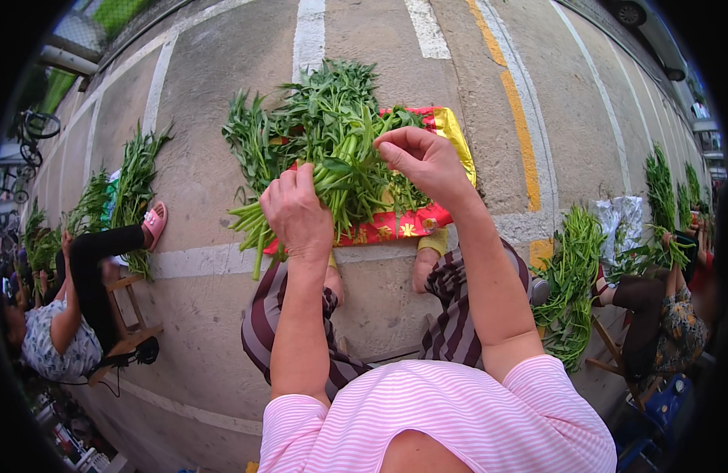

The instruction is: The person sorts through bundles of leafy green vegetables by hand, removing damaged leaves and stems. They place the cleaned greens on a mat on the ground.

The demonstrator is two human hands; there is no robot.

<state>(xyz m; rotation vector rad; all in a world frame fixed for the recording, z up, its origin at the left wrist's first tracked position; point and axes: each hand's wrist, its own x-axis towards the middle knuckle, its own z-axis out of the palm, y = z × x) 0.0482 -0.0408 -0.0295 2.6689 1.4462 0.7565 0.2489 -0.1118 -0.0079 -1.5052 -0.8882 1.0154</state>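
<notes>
A heap of water spinach (332, 102), with narrow dark leaves and long pale-green stems, lies on a red and yellow plastic sack (458, 154) in front of my feet. My left hand (298, 211) is closed at the left side of the heap, its fingers curled around water spinach stems whose cut ends stick out to the lower left. Above the right side of the heap, my right hand (428, 164) is held in a pinch, thumb against forefinger. Whatever lies between those fingertips is too small to make out.
At the left, a seated person in a pink sandal (155, 223) has upright bunches of greens (137, 177) alongside. More greens (575, 276) lie at the right beside a silvery sheet (618, 217), near another seated person. White and orange lines (521, 134) cross the concrete. A parked car (651, 31) stands far right.
</notes>
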